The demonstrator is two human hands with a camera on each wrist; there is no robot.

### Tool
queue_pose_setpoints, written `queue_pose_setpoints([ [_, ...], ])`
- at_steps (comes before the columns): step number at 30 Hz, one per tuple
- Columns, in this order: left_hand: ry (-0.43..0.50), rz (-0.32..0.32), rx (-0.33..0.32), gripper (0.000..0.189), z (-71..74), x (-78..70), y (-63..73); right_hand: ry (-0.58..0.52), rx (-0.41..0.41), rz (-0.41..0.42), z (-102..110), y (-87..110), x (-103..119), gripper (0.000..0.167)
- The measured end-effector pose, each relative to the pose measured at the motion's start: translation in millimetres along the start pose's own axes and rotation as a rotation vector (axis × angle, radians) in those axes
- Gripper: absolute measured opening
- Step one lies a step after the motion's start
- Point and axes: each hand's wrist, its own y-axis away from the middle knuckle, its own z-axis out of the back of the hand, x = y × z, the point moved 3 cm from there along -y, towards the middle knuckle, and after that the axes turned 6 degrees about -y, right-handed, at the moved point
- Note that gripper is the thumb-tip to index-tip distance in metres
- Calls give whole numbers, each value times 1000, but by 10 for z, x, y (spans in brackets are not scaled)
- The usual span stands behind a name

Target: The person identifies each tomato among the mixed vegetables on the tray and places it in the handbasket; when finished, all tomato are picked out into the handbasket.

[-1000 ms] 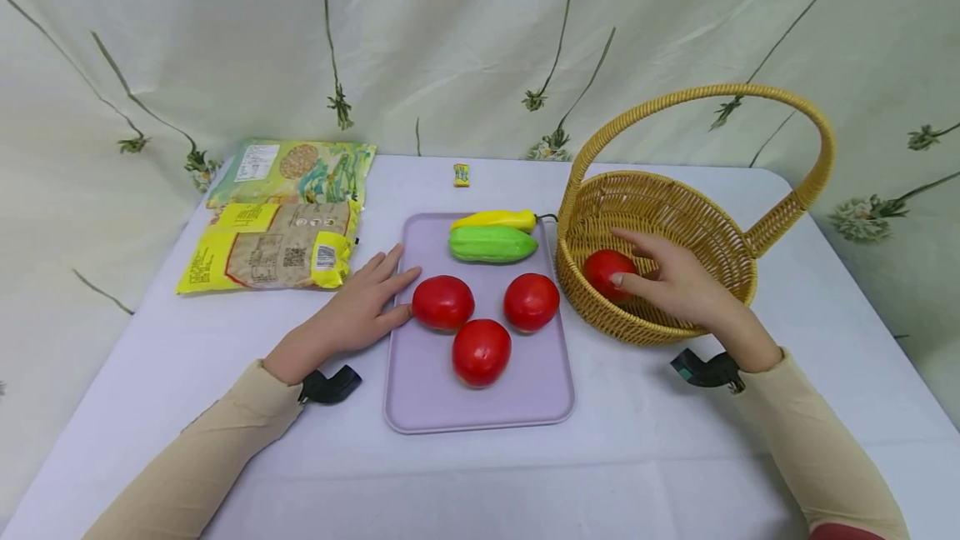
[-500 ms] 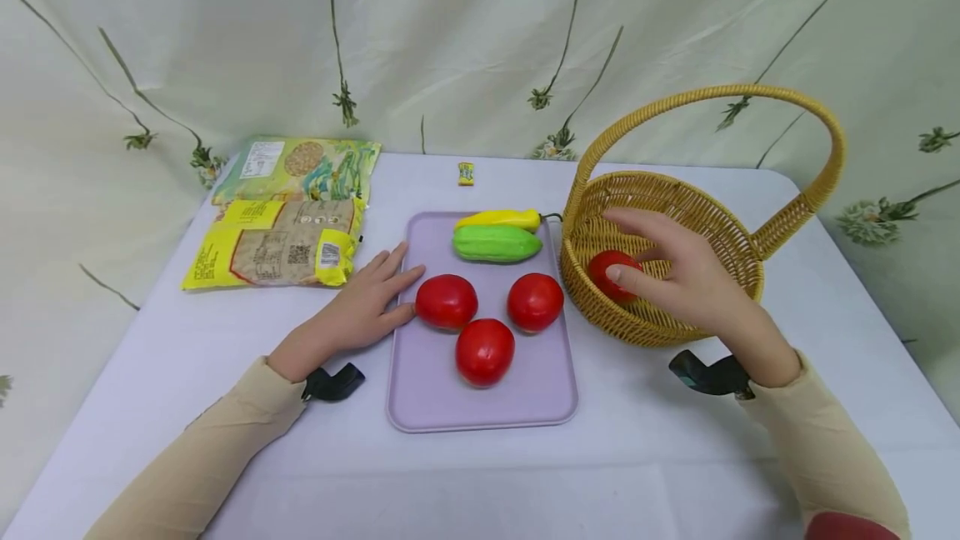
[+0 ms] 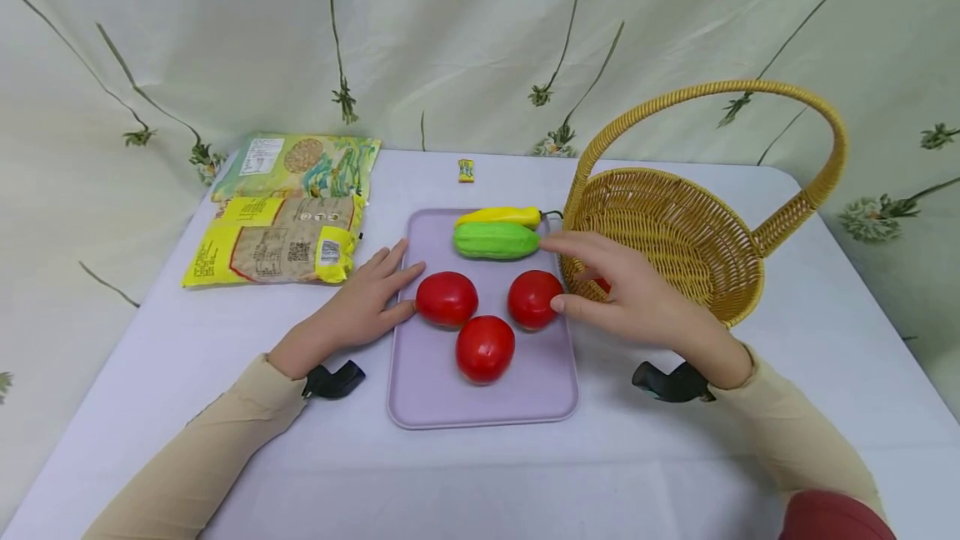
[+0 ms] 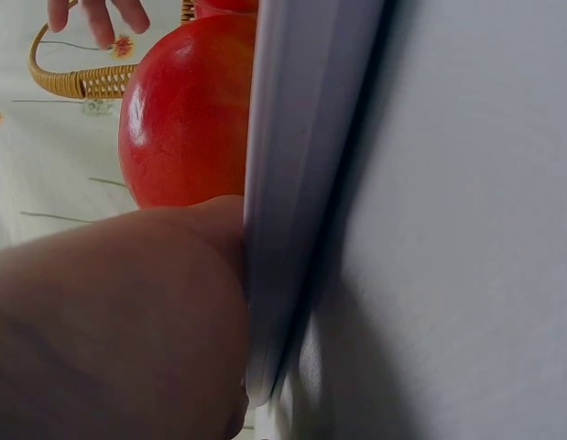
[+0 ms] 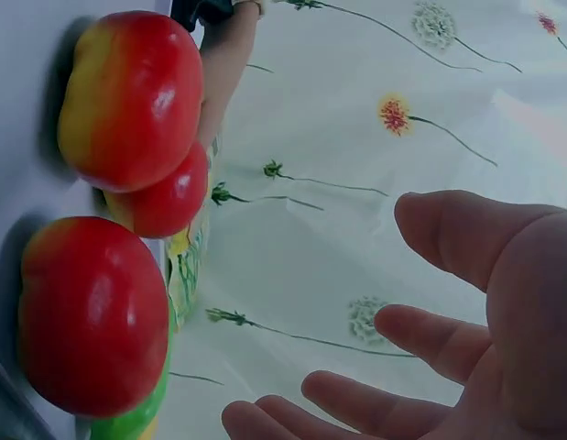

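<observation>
A lilac tray (image 3: 480, 408) carries three round red fruits with yellowish patches: one left (image 3: 446, 299), one in front (image 3: 485, 349), one right (image 3: 533, 294). Behind them lie a ridged green vegetable (image 3: 495, 241) and a yellow chili pepper (image 3: 498, 216). My left hand (image 3: 360, 300) rests with spread fingers on the tray's left edge, close to the left fruit. Above the tray's right edge is my right hand (image 3: 637, 294), fingers extended and thumb apart, near the right fruit; the right wrist view shows nothing between its fingers. Mostly hidden behind that hand, a red fruit (image 3: 602, 284) lies in the wicker basket (image 3: 660, 219).
The basket's tall arched handle (image 3: 712, 90) rises at the right. Two food packets, one yellow and brown (image 3: 277, 244), one green (image 3: 300, 165), lie at the back left. A small yellow wrapped sweet (image 3: 467, 171) lies behind the tray. A flowered cloth (image 3: 465, 48) hangs behind the table.
My right hand has moved left, out of the basket and over toward the right fruit on the tray. The fruit in the basket stayed behind. My left hand has kept its place.
</observation>
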Motion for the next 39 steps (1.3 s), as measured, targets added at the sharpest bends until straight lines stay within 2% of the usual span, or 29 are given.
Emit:
queue_pose_setpoints([
  [8,-12,-2,2,61,-9,11,-12,31,90,-98,-258,-22,-50,62],
  [16,-7,-7,-4,62,-28,19,-18,37,98,-176,-464,-21,-113,62],
  [22,-15,-11,4,60,-19,15,-19,89,72,-136,-568,-42,-155,57],
  [30,-16,-13,3,61,-10,11,-26,127,-14,-85,-683,-63,-234,51],
  [39,-17,8,3,63,-40,41,-11,-14,-27,-63,-739,-98,-329,36],
])
